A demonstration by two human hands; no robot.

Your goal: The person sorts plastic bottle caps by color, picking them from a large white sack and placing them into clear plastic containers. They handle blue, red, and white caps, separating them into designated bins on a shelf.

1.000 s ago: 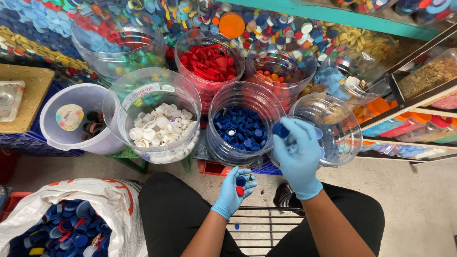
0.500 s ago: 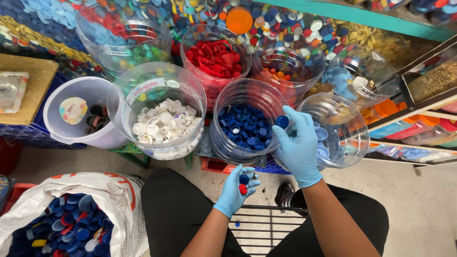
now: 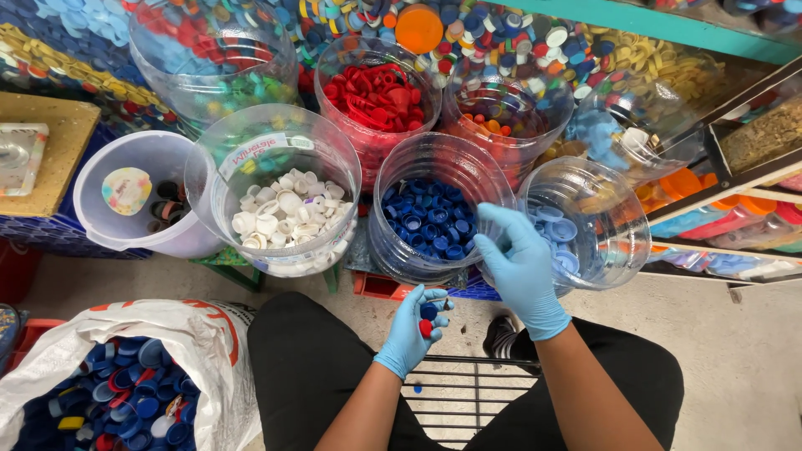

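Both my hands wear blue gloves. My left hand is cupped palm up below the jars, holding a few bottle caps, dark blue and one red. My right hand hovers between the rim of the clear jar of dark blue caps and the clear jar of light blue caps, fingers curled; whether it pinches a cap I cannot tell. A jar of white caps stands to the left of the dark blue one.
Behind stand jars of red caps, orange caps and mixed caps. A white bucket sits at left. A white sack of mostly blue caps lies by my left knee. A wire grate lies between my legs.
My right hand has drifted slightly left, from over the light blue jar toward the dark blue jar's rim. My left hand stays cupped with the caps.
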